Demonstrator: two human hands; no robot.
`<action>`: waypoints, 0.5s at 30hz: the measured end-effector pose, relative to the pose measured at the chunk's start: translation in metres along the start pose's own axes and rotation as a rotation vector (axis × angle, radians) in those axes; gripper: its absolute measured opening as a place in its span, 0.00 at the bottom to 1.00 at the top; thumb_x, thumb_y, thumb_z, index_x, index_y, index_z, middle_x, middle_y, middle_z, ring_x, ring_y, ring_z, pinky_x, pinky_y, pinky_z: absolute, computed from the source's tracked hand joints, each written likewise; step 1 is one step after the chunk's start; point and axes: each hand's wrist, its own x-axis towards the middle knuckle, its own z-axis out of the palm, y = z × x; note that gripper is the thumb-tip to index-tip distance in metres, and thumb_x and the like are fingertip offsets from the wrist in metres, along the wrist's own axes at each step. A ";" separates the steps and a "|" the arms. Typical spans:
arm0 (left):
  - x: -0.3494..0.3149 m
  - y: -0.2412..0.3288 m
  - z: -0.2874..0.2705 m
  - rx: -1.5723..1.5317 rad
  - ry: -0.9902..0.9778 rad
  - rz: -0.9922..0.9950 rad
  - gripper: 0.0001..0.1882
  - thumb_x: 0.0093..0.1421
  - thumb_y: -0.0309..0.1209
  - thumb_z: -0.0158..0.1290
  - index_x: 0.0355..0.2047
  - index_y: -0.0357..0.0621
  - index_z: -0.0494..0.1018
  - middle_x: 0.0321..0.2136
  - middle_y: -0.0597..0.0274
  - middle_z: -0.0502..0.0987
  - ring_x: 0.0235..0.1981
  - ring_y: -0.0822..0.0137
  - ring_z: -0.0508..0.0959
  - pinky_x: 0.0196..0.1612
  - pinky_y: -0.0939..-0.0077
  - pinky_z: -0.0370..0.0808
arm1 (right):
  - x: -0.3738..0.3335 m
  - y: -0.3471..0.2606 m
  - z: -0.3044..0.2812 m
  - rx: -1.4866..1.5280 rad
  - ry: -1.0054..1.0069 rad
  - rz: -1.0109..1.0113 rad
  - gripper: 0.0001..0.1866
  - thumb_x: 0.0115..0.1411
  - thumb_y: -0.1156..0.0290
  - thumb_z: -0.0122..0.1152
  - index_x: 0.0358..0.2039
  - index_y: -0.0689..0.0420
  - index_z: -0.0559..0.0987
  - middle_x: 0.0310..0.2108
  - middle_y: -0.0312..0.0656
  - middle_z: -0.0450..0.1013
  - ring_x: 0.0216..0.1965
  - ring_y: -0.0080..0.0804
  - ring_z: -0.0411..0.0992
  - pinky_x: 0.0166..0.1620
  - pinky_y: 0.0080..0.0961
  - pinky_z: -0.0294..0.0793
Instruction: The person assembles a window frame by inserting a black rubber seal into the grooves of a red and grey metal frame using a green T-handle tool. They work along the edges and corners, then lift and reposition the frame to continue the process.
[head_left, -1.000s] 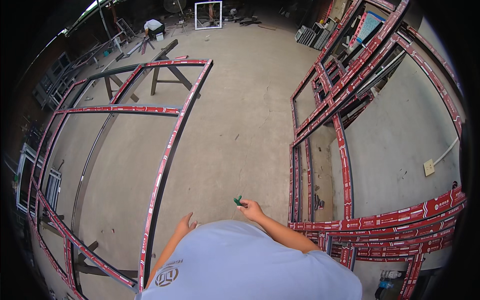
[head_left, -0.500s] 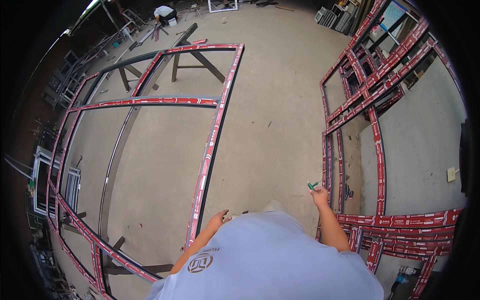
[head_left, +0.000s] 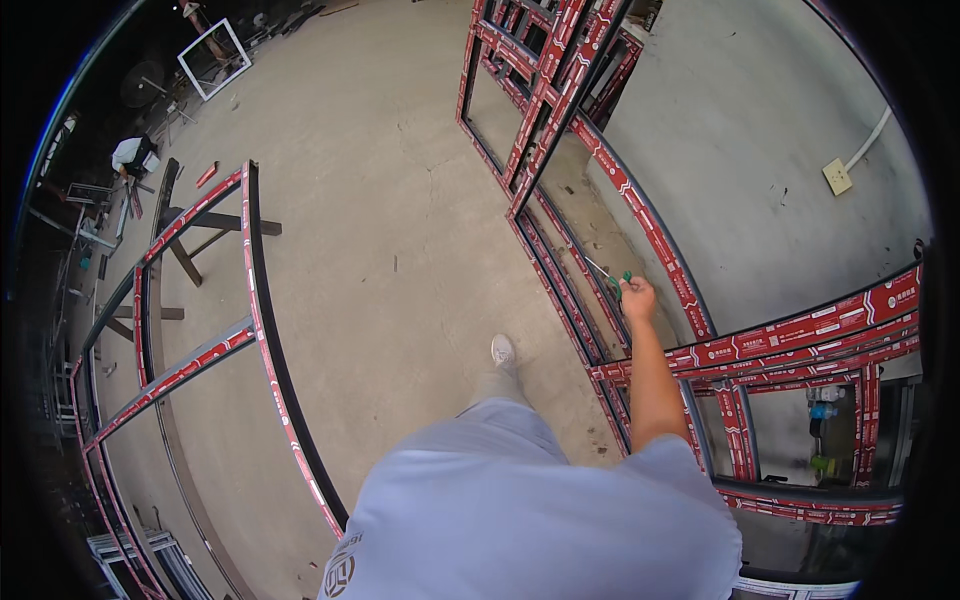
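Note:
My right hand (head_left: 638,299) is closed on a small green-handled tool (head_left: 615,286). A thin silver shaft sticks out of it toward the far left; I cannot tell its exact kind. The hand hangs in front of tall dark frames covered in red printed film (head_left: 540,120), which lean at the wall on my right. Beside my forearm, more red-filmed frames (head_left: 800,320) are stacked close together. My left hand does not show; my body hides that side.
A large red-filmed frame (head_left: 268,330) rests on dark trestles (head_left: 190,250) to my left. Concrete floor (head_left: 380,250) runs between the frames. A person (head_left: 135,158) crouches far left, near a white frame (head_left: 214,60). A socket (head_left: 837,177) is on the right wall.
My view has swung right, toward the leaning frames, and the trestle frame has slid left in it. My right hand reaches farther forward with the tool. My left hand has gone out of sight.

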 end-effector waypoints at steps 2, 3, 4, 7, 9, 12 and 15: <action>0.027 0.026 0.007 0.010 -0.045 -0.032 0.31 0.71 0.46 0.59 0.67 0.40 0.70 0.55 0.39 0.81 0.51 0.51 0.84 0.53 0.60 0.82 | 0.058 0.016 -0.010 0.018 0.047 -0.010 0.15 0.61 0.63 0.72 0.42 0.60 0.85 0.34 0.48 0.85 0.37 0.44 0.84 0.45 0.38 0.80; 0.039 0.039 0.009 0.019 -0.069 -0.043 0.31 0.71 0.46 0.59 0.67 0.40 0.70 0.55 0.39 0.81 0.51 0.51 0.84 0.53 0.60 0.82 | 0.085 0.022 -0.016 0.052 0.058 0.007 0.14 0.62 0.63 0.71 0.42 0.59 0.84 0.33 0.47 0.85 0.37 0.43 0.84 0.44 0.39 0.80; 0.052 0.053 0.012 0.026 -0.093 -0.044 0.31 0.71 0.45 0.59 0.67 0.40 0.70 0.55 0.39 0.81 0.51 0.51 0.84 0.53 0.60 0.82 | 0.110 0.025 -0.018 0.071 0.069 0.073 0.14 0.63 0.63 0.70 0.41 0.59 0.84 0.33 0.47 0.85 0.37 0.43 0.84 0.44 0.40 0.79; 0.091 0.104 0.018 0.023 -0.158 -0.010 0.30 0.71 0.45 0.58 0.67 0.39 0.70 0.55 0.40 0.81 0.51 0.52 0.84 0.53 0.61 0.82 | 0.178 0.035 -0.035 0.011 0.116 0.126 0.12 0.65 0.62 0.68 0.41 0.57 0.82 0.34 0.45 0.85 0.37 0.44 0.83 0.43 0.42 0.79; 0.114 0.151 0.018 -0.004 -0.163 0.033 0.30 0.72 0.44 0.58 0.67 0.39 0.70 0.54 0.40 0.81 0.52 0.52 0.84 0.53 0.61 0.82 | 0.215 0.040 -0.037 -0.052 0.137 0.122 0.12 0.65 0.62 0.68 0.41 0.56 0.82 0.34 0.45 0.85 0.37 0.45 0.83 0.44 0.42 0.79; 0.118 0.235 0.000 0.003 -0.042 0.005 0.28 0.73 0.42 0.57 0.67 0.39 0.70 0.54 0.41 0.82 0.52 0.54 0.84 0.54 0.61 0.81 | 0.256 0.053 -0.029 -0.126 0.120 0.094 0.11 0.65 0.61 0.67 0.42 0.55 0.82 0.35 0.46 0.84 0.38 0.47 0.82 0.44 0.41 0.79; 0.116 0.297 -0.017 0.042 0.036 -0.009 0.27 0.73 0.41 0.56 0.66 0.40 0.71 0.53 0.42 0.82 0.52 0.54 0.84 0.54 0.61 0.81 | 0.277 0.071 -0.016 -0.207 0.050 0.102 0.12 0.66 0.61 0.67 0.42 0.56 0.82 0.35 0.47 0.84 0.39 0.47 0.82 0.44 0.41 0.79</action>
